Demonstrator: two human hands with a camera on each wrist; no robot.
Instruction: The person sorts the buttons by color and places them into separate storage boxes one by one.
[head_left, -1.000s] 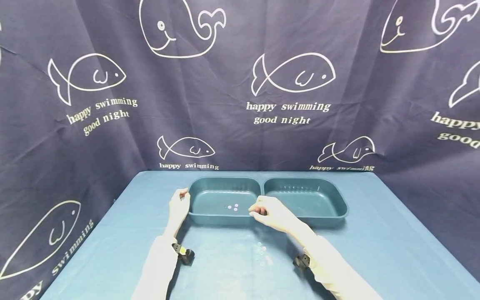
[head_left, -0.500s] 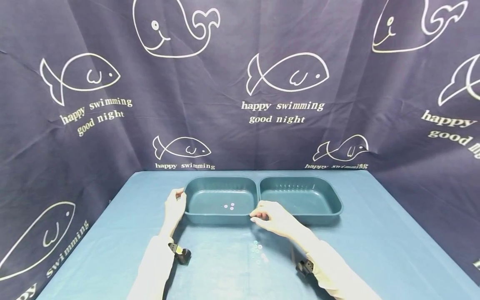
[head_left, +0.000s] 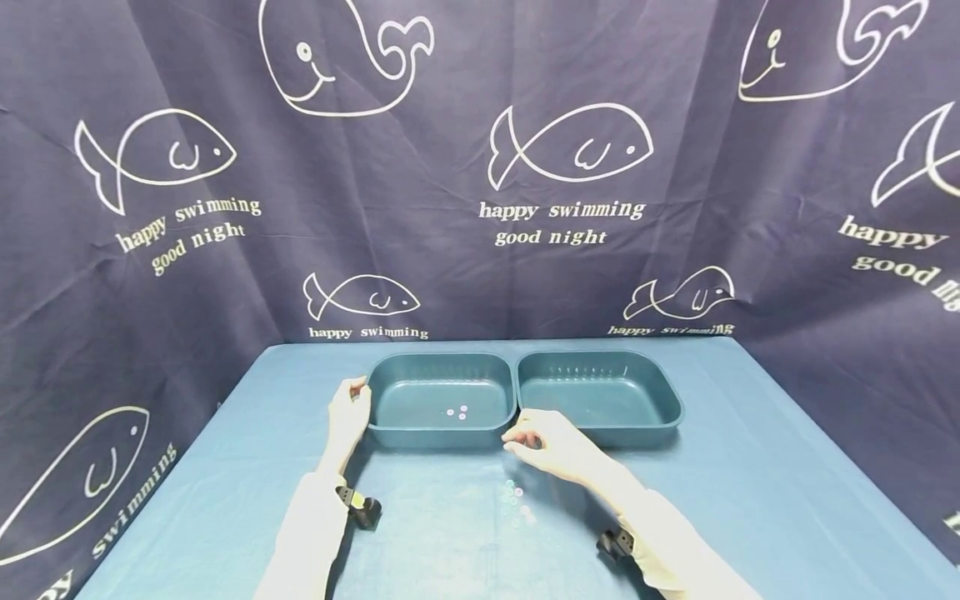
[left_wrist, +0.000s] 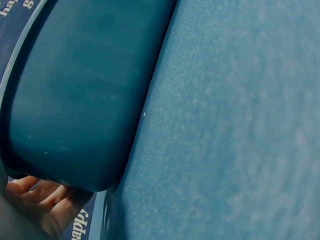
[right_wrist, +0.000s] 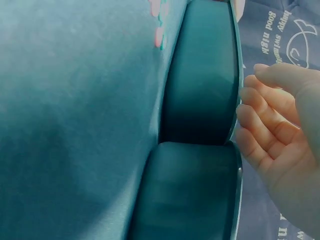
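Two dark teal plastic bins stand side by side in the head view. My left hand (head_left: pixel 348 417) touches the outer left end of the left bin (head_left: pixel 442 437); the left wrist view shows its fingers (left_wrist: pixel 67 207) against that end, the thumb mostly hidden. Three small pale-pink button-like discs (head_left: pixel 462 412) lie inside that bin. My right hand (head_left: pixel 551 446) hovers in front of where the bins meet, fingers loosely bent, thumb and forefinger apart. Nothing shows in its grasp in the right wrist view. Several small pale-green and pink discs (head_left: pixel 518 492) lie on the table below it.
The right bin (head_left: pixel 600 436) has no discs visible inside. A blue cloth covers the table (head_left: pixel 750 500). Dark curtains (head_left: pixel 450 208) with white fish drawings rise behind and at both sides. A small black camera sits on each wrist (head_left: pixel 367 512).
My right hand has lowered from over the left bin's front rim to just in front of it, its fingers spreading apart. The left hand stays at the bin's end. The head view has shifted slightly.
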